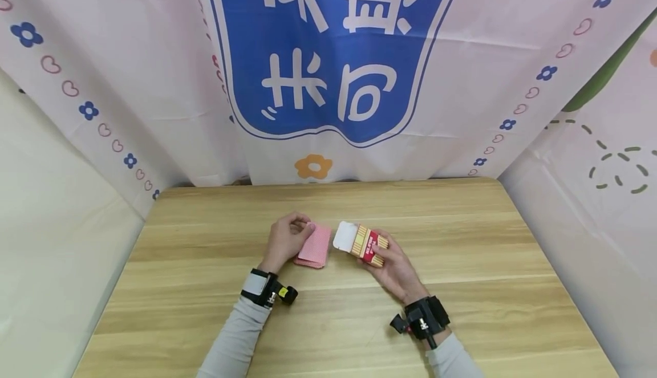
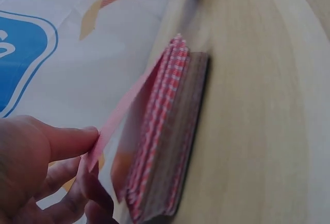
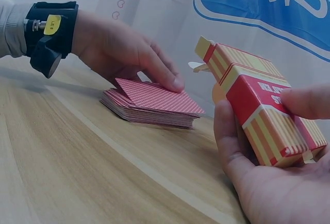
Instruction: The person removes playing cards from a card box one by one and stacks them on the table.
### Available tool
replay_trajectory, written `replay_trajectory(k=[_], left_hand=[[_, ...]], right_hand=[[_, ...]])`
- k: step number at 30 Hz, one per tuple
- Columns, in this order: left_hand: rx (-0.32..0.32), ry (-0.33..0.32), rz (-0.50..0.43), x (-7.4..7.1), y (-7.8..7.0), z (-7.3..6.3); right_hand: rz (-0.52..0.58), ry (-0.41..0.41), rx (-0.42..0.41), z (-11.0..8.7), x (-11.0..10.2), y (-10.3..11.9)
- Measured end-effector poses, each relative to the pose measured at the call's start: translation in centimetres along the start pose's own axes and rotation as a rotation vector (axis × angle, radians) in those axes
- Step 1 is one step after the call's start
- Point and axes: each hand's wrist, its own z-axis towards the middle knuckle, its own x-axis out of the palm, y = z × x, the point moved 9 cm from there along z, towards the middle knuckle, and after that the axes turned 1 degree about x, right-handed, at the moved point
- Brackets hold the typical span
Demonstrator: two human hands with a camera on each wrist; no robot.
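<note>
A deck of playing cards (image 3: 147, 117) with red-patterned backs lies in a stack on the wooden table. At its far left edge my left hand (image 1: 285, 240) pinches a top playing card (image 2: 116, 118) between thumb and fingers, with that side raised off the stack. To the right, my right hand (image 1: 394, 267) holds a red-and-yellow striped card box (image 1: 366, 243) above the table. Its white flap (image 1: 345, 236) hangs out toward the deck. Thumb on the front and fingers beneath, the right hand grips the box in the right wrist view. What the box contains is hidden.
The wooden table (image 1: 328, 326) extends around both hands. Behind it hangs a white curtain (image 1: 169, 138) with a blue emblem. Each wrist carries a strapped camera, such as the left wrist camera (image 3: 49, 46).
</note>
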Motion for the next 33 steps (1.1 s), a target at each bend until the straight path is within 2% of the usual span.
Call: replay_trajectory(k=[10, 17, 26, 30, 33], left_hand=[[-0.033, 0.0, 0.045, 0.6, 0.5, -0.4], [-0.02, -0.007, 0.077, 1.0, 0.3, -0.5], [0.003, -0.021, 0.102, 0.3, 0.5, -0.2], [0.015, -0.035, 0.09, -0.2, -0.1, -0.1], [0.043, -0.03, 0.0, -0.1, -1.7, -0.5]], right_hand=[[-0.014, -0.01, 0.007, -0.5, -0.3, -0.1], [-0.001, -0.002, -0.003, -0.8, -0.3, 0.2], [-0.023, 0.018, -0.014, -0.1, 0.2, 0.0], [-0.049, 0.001, -0.023, 0.3, -0.1, 0.6], [-0.094, -0.028, -0.042, 0.4, -0.6, 1.5]])
